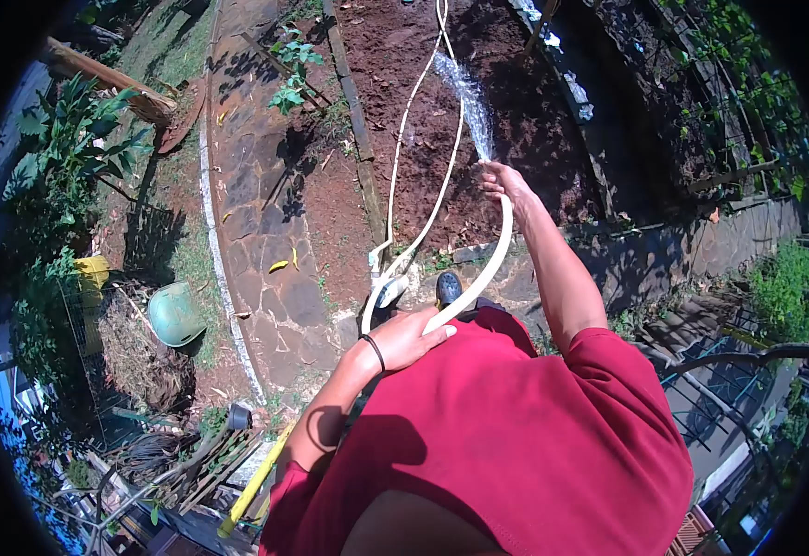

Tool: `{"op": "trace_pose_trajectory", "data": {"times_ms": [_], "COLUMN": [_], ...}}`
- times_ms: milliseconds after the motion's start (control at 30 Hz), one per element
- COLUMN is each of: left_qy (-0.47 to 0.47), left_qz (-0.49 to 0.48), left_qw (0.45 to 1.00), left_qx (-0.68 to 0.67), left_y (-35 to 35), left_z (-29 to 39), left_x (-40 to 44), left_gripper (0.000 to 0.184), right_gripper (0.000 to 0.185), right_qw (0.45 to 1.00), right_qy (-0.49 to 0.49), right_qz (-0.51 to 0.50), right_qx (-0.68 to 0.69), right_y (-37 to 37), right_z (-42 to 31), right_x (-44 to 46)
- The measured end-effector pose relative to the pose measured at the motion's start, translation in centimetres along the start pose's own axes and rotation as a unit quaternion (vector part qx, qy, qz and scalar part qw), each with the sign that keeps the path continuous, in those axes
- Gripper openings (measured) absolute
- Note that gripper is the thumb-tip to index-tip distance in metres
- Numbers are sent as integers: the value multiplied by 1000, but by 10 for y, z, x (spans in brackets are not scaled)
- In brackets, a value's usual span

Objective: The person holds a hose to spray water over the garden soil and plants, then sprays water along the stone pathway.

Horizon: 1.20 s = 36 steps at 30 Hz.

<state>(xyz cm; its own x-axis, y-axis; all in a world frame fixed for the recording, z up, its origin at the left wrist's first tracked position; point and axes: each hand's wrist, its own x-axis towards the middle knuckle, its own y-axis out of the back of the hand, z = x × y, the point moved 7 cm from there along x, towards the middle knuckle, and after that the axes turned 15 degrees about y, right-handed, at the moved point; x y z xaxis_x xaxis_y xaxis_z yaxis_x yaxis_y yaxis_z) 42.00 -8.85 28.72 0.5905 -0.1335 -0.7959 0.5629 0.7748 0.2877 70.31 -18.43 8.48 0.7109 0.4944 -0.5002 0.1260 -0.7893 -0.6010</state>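
The pale hose [493,270] is looped over soil [374,69]; its spouting end is gripped by the right hand [500,182], a bend apparently by the left hand [402,339]; probably supple, slippery, best held near its mouth.

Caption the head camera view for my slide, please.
Right hand sprays water from a pale hose over reddish soil while the left hand holds the hose farther back.
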Motion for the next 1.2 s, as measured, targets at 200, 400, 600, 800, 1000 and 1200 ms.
{"op": "trace_pose_trajectory", "data": {"times_ms": [200,400,600,800,1000,1200], "left_qy": [14,-33,-34,-53,-43,-47], "left_qz": [19,72,84,101,102,96], "left_qw": [999,991,991,987,987,989], "left_qx": [-40,-107,-95,-116,-113,-104], "left_y": [-8,0,-6,-5,-5,-6], "left_z": [-31,-29,-38,-38,-44,-44], "left_x": [1,-12,-7,-10,-10,-13], "left_gripper": [41,41,43,42,42,41], "right_gripper": [15,10,11,17,17,14], "right_qw": [998,989,993,993,990,993], "right_qy": [-6,-13,-8,-2,6,4], "right_qz": [-12,28,6,22,15,-5], "right_qx": [-66,-146,-115,-116,-140,-119], "right_y": [-33,-38,-65,-62,-68,-73], "right_z": [11,21,4,7,8,12], "right_x": [10,26,14,18,19,23]}}
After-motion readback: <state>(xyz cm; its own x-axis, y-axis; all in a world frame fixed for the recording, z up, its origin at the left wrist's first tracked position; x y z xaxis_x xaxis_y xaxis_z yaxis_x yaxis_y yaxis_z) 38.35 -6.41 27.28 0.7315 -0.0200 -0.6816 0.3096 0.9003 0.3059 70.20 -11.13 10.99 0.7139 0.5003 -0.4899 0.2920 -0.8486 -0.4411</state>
